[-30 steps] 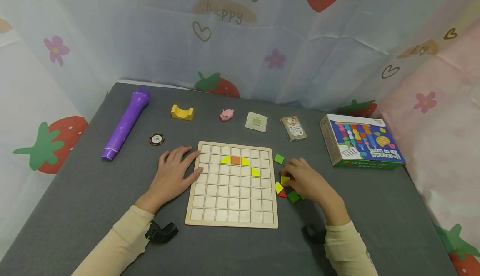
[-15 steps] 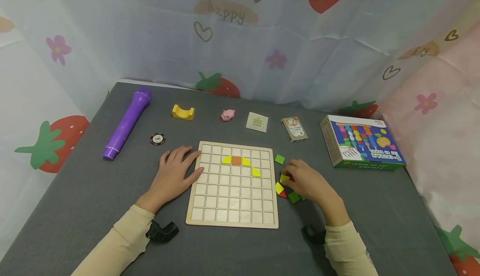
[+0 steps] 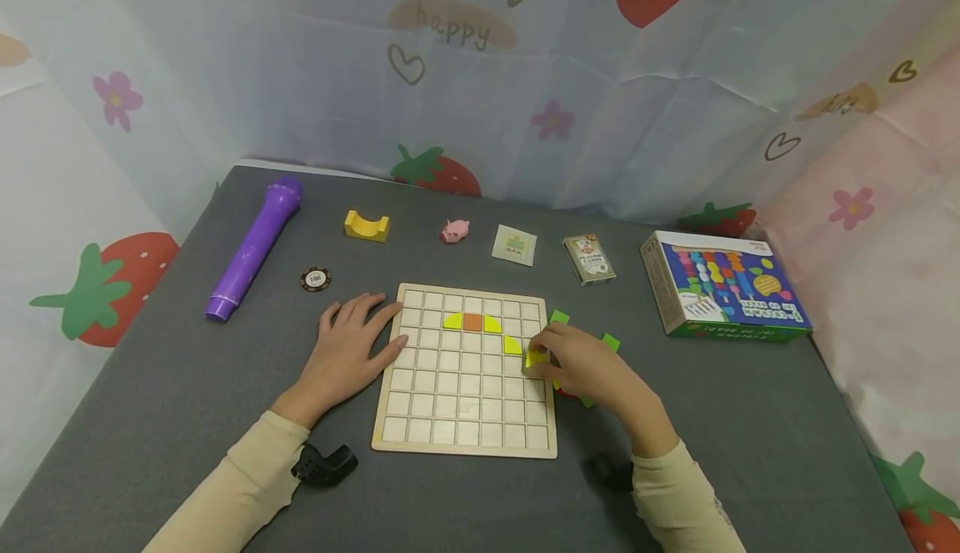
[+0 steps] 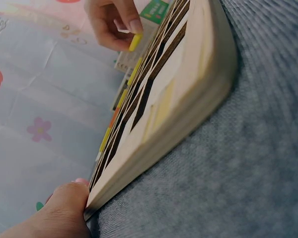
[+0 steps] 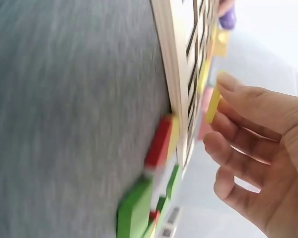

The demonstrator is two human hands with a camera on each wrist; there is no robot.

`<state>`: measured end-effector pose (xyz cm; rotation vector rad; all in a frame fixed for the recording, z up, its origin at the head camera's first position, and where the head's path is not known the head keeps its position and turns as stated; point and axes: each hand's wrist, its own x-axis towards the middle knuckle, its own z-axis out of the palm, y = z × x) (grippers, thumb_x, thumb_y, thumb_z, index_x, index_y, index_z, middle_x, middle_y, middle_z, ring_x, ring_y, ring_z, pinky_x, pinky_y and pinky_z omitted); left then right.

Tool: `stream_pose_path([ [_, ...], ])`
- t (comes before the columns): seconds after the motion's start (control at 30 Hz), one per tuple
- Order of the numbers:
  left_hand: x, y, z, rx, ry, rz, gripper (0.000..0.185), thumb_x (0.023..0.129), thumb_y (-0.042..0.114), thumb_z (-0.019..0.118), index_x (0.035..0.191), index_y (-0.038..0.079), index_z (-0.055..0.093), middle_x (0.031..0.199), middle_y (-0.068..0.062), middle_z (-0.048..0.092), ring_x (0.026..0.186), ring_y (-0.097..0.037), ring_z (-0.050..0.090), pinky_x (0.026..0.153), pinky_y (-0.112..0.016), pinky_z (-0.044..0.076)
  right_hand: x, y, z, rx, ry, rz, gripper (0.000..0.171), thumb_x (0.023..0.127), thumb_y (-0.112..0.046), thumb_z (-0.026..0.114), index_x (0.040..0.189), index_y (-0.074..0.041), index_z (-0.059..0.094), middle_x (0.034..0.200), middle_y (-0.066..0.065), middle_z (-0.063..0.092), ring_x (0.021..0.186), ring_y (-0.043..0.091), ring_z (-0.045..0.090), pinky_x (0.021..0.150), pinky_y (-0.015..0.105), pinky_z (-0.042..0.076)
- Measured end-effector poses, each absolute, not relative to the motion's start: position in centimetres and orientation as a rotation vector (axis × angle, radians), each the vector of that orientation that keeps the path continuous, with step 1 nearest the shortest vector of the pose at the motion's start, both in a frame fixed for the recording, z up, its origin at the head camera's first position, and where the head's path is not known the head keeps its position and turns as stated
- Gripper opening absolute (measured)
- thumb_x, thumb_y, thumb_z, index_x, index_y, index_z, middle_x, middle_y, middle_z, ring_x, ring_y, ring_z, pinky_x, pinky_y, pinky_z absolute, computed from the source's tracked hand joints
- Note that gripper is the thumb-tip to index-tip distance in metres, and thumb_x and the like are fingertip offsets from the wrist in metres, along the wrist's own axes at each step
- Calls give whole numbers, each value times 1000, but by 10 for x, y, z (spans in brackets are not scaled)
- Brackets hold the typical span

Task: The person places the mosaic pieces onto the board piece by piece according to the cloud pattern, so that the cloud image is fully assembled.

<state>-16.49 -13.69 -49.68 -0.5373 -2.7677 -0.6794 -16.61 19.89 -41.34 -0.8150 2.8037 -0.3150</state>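
Observation:
A pale wooden grid board (image 3: pixel 465 451) lies on the dark grey tabletop. In its upper cells sit an orange square tile (image 3: pixel 472 322), a yellow quarter-round tile (image 3: pixel 453 320) to its left, and two more to its right, one a row lower. My left hand (image 3: pixel 343 354), fingers extended, rests at the board's left edge. Over the right edge, my right hand (image 3: pixel 588 363) pinches a yellow tile (image 5: pixel 214 103) between thumb and index finger, held on edge in the right wrist view. Beside the board, partly hidden by that hand, are loose red (image 5: pixel 160 141) and green tiles (image 5: pixel 135 206).
Along the back stand a purple toy microphone (image 3: pixel 255 248), a poker chip (image 3: pixel 315 279), a yellow notched block (image 3: pixel 367 226), a pink pig figurine (image 3: pixel 454 231), a pattern card (image 3: pixel 514 245), a playing-card pack (image 3: pixel 588 258) and a printed box (image 3: pixel 727 286).
The right hand has moved left from the loose tiles to the board's right edge, carrying a yellow tile. A green tile shows behind that hand. The left hand stays put.

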Motion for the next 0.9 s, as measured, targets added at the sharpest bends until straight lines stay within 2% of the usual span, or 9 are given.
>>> stream_pose_path([
  [0.2, -165, -137, -496, -536, -2769, -679, 53, 93, 47, 56, 137, 17, 53, 140, -17, 46, 133, -36, 37, 105, -63, 21, -165, 187, -415, -982, 2793, -281, 27, 86, -23, 73, 108, -9, 68, 102, 0, 62, 87, 11, 59, 77, 29, 52],
  [0.5, -165, -137, -496, -536, -2759, -673, 53, 93, 45, 58, 137, 16, 53, 139, -17, 46, 131, -37, 38, 104, -63, 22, -166, 189, -418, -910, 2793, -307, 22, 89, -19, 70, 110, -12, 68, 104, -2, 62, 89, 10, 60, 78, 29, 52],
  [0.9, -165, -137, -497, -541, -2760, -689, 52, 93, 45, 58, 136, 16, 54, 140, -17, 46, 131, -36, 38, 104, -63, 21, -169, 185, -423, -1056, 2787, -307, 21, 88, -16, 70, 109, -13, 69, 100, -2, 63, 84, 10, 57, 74, 27, 51],
])
